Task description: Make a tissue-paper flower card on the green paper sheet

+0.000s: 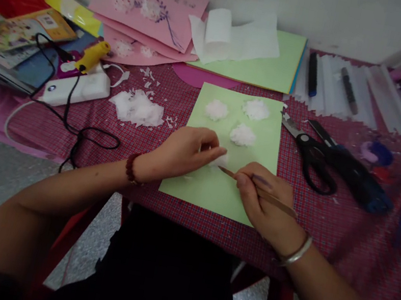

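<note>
A light green sheet of card [201, 191] lies in front of me, bearing three fluffy white paper clumps: one at left [216, 110], one at upper right [255, 109] and one lower down [243, 135]. My left hand [184, 153] rests over the card, thumb and fingertips pinched together at a small white piece of tissue paper [219, 160], partly hidden beneath them. In my right hand [267, 198] is a slim brown pointed stick [276, 202], gripped like a pen. Its dark tip meets the lower edge of the tissue piece.
White paper scraps [138, 108] lie left of the card. Black scissors [313, 157] and a dark blue-black tool [358, 178] are to the right. Behind are a tissue roll [219, 26] and pink cards [179, 6]. A yellow glue gun [95, 56] sits by a white power strip [75, 89] with looping cords.
</note>
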Motion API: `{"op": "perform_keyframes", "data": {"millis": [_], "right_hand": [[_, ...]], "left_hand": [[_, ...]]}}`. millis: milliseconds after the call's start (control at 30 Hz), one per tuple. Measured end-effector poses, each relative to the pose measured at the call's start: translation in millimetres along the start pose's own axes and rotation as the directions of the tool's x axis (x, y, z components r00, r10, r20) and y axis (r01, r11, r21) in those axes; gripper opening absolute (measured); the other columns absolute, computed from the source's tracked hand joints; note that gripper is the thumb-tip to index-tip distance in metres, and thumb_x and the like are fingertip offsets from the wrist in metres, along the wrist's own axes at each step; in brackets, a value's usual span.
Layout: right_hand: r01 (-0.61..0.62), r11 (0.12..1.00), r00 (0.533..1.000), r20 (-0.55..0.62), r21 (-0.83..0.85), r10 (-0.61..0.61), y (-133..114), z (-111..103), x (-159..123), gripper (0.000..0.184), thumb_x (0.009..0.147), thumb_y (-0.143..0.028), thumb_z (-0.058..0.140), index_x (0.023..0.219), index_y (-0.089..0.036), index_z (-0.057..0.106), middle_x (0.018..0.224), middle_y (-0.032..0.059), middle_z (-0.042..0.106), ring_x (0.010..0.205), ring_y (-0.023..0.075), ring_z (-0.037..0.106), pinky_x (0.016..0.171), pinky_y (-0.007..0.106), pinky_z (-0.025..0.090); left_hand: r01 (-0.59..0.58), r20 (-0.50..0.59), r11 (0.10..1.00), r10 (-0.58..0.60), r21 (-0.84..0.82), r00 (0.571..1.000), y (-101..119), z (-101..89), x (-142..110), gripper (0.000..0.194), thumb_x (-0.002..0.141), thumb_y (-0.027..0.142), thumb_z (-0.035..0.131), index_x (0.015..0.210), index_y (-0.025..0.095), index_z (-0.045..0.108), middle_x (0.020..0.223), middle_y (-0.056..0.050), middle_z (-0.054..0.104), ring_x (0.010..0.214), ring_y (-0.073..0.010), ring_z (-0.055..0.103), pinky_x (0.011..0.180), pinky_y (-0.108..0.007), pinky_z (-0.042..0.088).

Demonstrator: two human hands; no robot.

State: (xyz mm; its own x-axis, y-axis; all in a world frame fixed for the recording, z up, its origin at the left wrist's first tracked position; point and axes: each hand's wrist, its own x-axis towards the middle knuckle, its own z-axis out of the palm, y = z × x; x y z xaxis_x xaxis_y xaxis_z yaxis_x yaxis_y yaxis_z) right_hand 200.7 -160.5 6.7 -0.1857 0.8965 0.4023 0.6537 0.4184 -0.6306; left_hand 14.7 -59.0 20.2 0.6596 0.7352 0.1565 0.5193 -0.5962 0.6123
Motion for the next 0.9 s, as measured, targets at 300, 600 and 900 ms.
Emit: {"op": "perform_keyframes", "data": {"millis": [300, 600, 900], "right_hand": [[0.236, 0.945, 0.968, 0.136, -0.225, -0.209, -3.6, 6.7, -6.3, 0.018, 0.096, -0.020, 0.044, 0.081, -0.022, 0.054, 0.071, 0.0040, 0.058, 0.064, 0.0175, 0.052, 0.059, 0.032, 0.041], [0.233, 0.953, 0.962, 0.190, -0.193, -0.197, -6.2, 8.1, -12.7, 0.019, 0.094, -0.018, 0.046, 0.079, -0.021, 0.058, 0.072, 0.0040, 0.057, 0.066, 0.0185, 0.050, 0.059, 0.034, 0.040], [-0.354, 0.573, 0.851, 0.002, 0.740, 0.524, 32.8, -10.5, 7.5, 0.026, 0.091, -0.038, 0.053, 0.071, -0.022, 0.053, 0.059, -0.0040, 0.046, 0.047, 0.0112, 0.042, 0.042, 0.026, 0.030]], "left_hand": [[-0.026, -0.182, 0.990, 0.000, -0.139, 0.983, -40.2, 7.6, 2.1, 0.011, 0.087, 0.020, 0.053, 0.081, 0.015, 0.062, 0.073, -0.001, 0.060, 0.066, -0.0112, 0.051, 0.061, -0.024, 0.040], [-0.037, -0.141, 0.995, 0.024, -0.092, 0.990, -44.2, 11.3, -1.4, 0.011, 0.081, 0.012, 0.054, 0.076, 0.014, 0.064, 0.071, 0.000, 0.057, 0.062, -0.0090, 0.050, 0.059, -0.023, 0.037], [0.014, -0.176, 0.963, -0.064, -0.271, 0.982, -44.3, 12.1, -2.2, 0.010, 0.084, 0.015, 0.055, 0.078, 0.014, 0.062, 0.069, 0.000, 0.059, 0.062, -0.0100, 0.051, 0.058, -0.023, 0.039]]}}
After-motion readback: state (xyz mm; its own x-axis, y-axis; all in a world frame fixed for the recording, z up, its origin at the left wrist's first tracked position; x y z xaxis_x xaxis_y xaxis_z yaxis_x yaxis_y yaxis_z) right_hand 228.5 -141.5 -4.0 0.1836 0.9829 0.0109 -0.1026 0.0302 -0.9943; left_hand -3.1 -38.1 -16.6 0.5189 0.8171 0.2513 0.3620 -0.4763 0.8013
